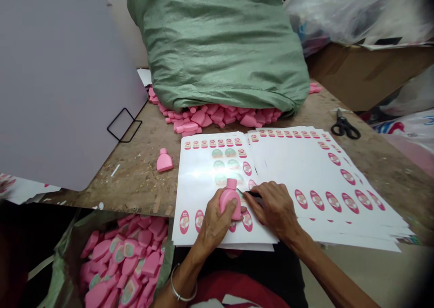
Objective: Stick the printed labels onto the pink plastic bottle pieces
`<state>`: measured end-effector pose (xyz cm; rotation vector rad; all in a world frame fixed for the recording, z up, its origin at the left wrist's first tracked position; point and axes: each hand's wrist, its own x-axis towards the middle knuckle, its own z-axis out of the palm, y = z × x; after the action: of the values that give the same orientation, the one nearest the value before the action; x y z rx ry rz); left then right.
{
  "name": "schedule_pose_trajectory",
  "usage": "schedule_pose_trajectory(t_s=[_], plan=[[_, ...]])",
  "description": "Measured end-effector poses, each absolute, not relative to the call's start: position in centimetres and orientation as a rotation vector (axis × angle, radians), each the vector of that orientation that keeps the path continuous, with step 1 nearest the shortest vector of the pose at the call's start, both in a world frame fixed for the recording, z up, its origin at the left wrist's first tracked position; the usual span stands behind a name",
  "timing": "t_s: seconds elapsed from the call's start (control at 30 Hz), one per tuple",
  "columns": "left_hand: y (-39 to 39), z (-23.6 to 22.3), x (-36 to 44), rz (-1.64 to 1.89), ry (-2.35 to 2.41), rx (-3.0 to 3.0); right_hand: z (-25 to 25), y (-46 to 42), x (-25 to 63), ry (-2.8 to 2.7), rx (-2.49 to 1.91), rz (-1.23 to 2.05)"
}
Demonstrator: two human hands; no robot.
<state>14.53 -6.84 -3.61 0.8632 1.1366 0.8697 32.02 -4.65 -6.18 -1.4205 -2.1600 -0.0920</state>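
My left hand (214,221) is closed around a small pink plastic bottle (230,200), its cap pointing away from me. The thumb presses on the bottle's front face. Beside it, my right hand (276,208) grips a thin dark tool with a pale pointed tip (253,193); whether it is a knife or tweezers I cannot tell. The tip is close to the bottle's neck. Both hands are over a stack of white sticker sheets (196,177) printed with pink and green labels. Another pink bottle (164,160) stands or lies left of the sheets.
More sticker sheets (281,163) fan out to the right, with black scissors (345,126) beyond. A green sack (220,45) sits at the back over piled pink bottles (217,114). Labelled bottles fill an open bag (129,258) below left. A grey panel (61,73) borders the left.
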Motion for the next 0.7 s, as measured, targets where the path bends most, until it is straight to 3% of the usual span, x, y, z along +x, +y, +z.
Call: schedule_pose_trajectory(t_s=[0.3,0.57,0.7], plan=[[-6.8,-3.2,14.6,0.869,1.133,0.892,-6.0,-4.2,32.3,-2.171,-1.460,0.057],[-6.7,-3.2,14.3,0.865,1.090,0.838,-4.9,-4.2,32.7,-1.677,-1.585,0.663],[-6.9,-3.8,14.1,0.919,1.042,0.838,-3.6,-4.5,33.1,-1.489,-1.623,0.697]])
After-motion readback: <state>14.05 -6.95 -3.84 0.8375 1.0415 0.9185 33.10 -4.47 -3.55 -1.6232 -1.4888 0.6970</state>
